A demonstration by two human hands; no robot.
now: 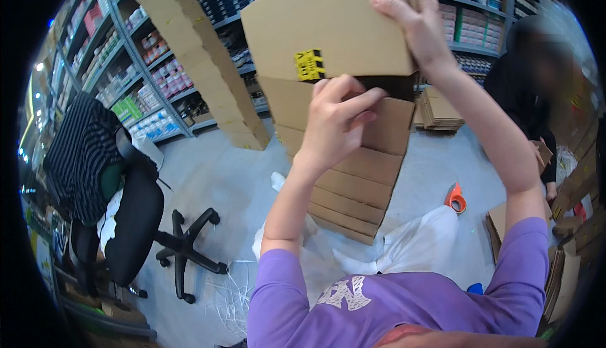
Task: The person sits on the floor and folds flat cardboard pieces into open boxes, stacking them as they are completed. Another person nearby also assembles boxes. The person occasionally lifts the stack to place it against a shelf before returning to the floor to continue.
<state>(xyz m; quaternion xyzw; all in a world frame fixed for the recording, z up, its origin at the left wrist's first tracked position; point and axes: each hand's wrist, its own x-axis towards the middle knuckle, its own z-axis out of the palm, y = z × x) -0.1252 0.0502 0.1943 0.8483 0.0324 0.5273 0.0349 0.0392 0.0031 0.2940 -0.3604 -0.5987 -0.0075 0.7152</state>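
In front of me a brown cardboard box [328, 26] with a yellow and black label sits tilted on top of a stack of folded cardboard boxes [353, 190]. At the box's upper right edge is my right hand [424, 29], its thumb over the front face and its fingers along the side. My left hand [338, 117] is at the box's lower edge, by a dark gap above the stack. Its fingers are curled in, and what they pinch, if anything, is hidden.
A tall cardboard column [202, 58] stands left of the stack, before stocked shelves [145, 64]. An office chair [136, 203] is at left, near loose white straps [237, 294]. An orange tape dispenser [455, 199] lies on the floor. Another person [521, 89] sits at right near flattened cardboard.
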